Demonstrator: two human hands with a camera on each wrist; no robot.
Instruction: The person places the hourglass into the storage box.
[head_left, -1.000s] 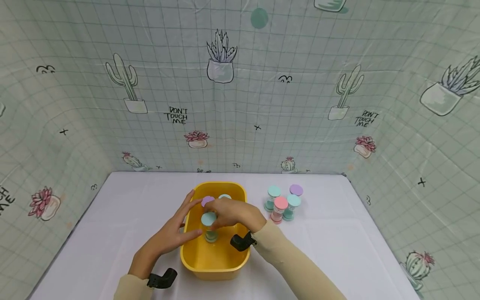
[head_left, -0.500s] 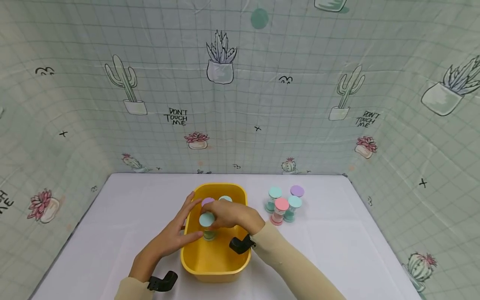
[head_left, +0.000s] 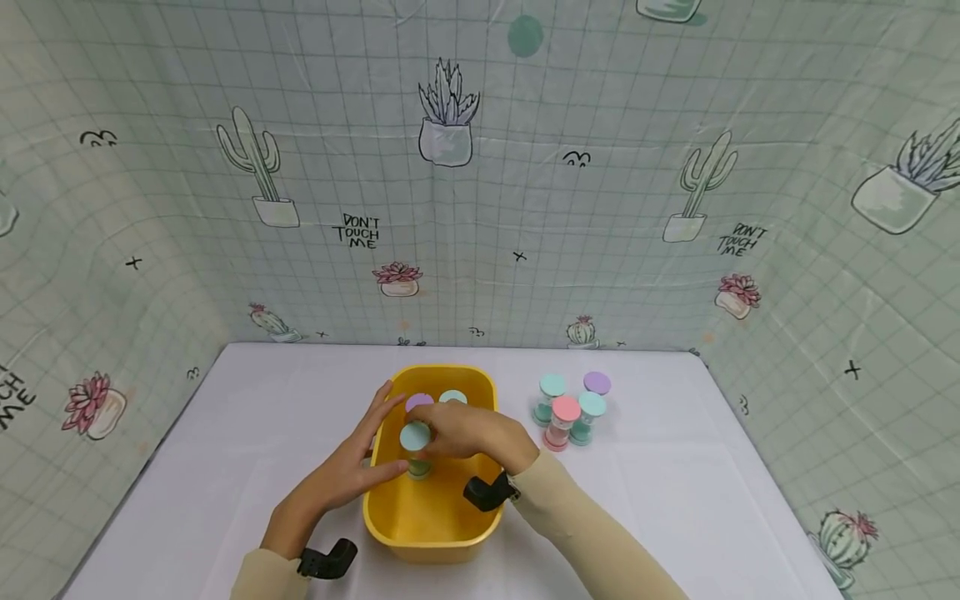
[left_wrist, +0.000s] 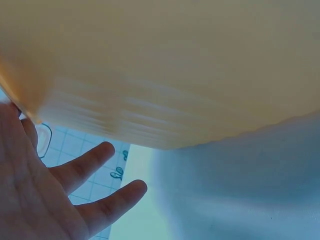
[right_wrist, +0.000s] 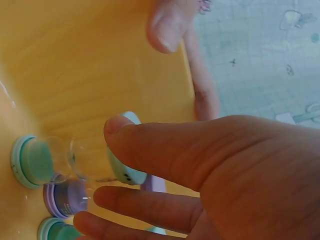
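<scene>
My right hand (head_left: 468, 431) reaches into a yellow bin (head_left: 431, 550) and pinches a small mint-capped hourglass (head_left: 415, 436) near its top. In the right wrist view its clear bulbs and green base (right_wrist: 35, 161) show, the base at the bin's floor. Behind it in the bin stand a purple hourglass (head_left: 418, 401) and another mint-capped hourglass (head_left: 453, 396), both partly hidden by the hand. My left hand (head_left: 347, 467) is at the bin's left rim, thumb and index finger reaching over it. Other left fingers (left_wrist: 107, 205) lie straight outside the bin wall.
Right of the bin, several hourglasses stand grouped on the white table (head_left: 660, 500): one pink (head_left: 565, 410), one purple (head_left: 597, 383) and two mint (head_left: 552, 386). A grid-patterned cloth (head_left: 480, 200) with cactus drawings walls in the back and sides.
The pinched hourglass has shifted slightly to the left within the bin, with the right hand still on it. The left hand stays at the rim.
</scene>
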